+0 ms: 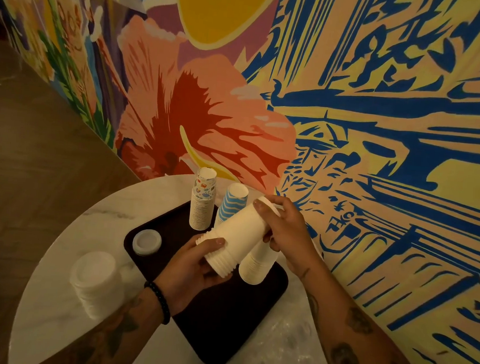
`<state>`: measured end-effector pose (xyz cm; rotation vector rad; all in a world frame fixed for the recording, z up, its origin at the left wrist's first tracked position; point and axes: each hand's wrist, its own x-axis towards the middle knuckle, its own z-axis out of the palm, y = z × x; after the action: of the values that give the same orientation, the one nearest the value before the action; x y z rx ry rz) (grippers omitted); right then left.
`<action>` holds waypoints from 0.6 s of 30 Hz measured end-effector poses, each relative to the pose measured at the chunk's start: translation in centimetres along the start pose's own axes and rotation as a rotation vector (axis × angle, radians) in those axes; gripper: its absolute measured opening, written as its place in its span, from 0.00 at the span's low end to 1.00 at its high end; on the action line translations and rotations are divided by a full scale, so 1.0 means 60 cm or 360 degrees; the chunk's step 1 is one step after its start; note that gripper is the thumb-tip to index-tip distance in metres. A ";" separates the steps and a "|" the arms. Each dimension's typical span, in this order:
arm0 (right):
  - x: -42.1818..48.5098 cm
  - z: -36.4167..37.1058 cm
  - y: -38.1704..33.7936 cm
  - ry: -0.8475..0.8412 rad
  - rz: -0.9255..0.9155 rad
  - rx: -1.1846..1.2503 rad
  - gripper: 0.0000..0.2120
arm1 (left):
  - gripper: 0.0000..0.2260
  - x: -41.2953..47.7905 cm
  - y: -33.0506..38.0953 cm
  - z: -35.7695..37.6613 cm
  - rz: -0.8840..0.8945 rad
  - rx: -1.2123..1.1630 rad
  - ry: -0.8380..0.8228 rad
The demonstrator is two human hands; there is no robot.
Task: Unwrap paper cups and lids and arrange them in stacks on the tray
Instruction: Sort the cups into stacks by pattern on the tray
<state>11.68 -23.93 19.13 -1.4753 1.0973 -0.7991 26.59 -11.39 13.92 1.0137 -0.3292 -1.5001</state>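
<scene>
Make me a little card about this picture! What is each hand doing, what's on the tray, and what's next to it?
Left hand: grips the rim end of the held white cup stack
Right hand: grips its other end
Held stack: tilted, above the tray
Standing on tray: patterned cup stack, blue-striped cup stack, second white cup stack, round lid
Off tray, on marble table: lid stack at left, clear wrap at right
</scene>
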 end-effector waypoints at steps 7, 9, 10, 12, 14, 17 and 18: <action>0.025 -0.034 -0.023 0.0508 -0.0086 0.0080 0.22 | 0.27 -0.004 0.003 -0.019 -0.0012 -0.0051 0.0040; 0.033 -0.052 -0.033 0.0653 -0.0214 -0.0040 0.25 | 0.25 -0.005 0.002 -0.026 -0.0014 -0.0101 0.0064; 0.035 -0.058 -0.038 0.0698 -0.0277 -0.0116 0.26 | 0.25 -0.005 0.002 -0.027 -0.0016 -0.0120 0.0072; 0.037 -0.066 -0.044 0.0757 -0.0359 -0.0231 0.26 | 0.24 -0.005 0.001 -0.030 -0.0022 -0.0166 0.0091; 0.041 -0.070 -0.040 0.0771 -0.0401 -0.0349 0.27 | 0.24 -0.006 0.002 -0.030 -0.0028 -0.0192 0.0109; 0.043 -0.070 -0.027 0.0699 -0.0432 -0.0578 0.27 | 0.22 -0.005 0.003 -0.030 -0.0016 -0.0230 0.0108; 0.043 -0.068 -0.022 0.0667 -0.0418 -0.0658 0.27 | 0.21 -0.005 0.004 -0.030 -0.0009 -0.0245 0.0101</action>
<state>9.12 -27.83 20.99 -1.8769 1.4636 -1.1512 28.02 -10.54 13.19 0.9380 -0.1634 -1.4713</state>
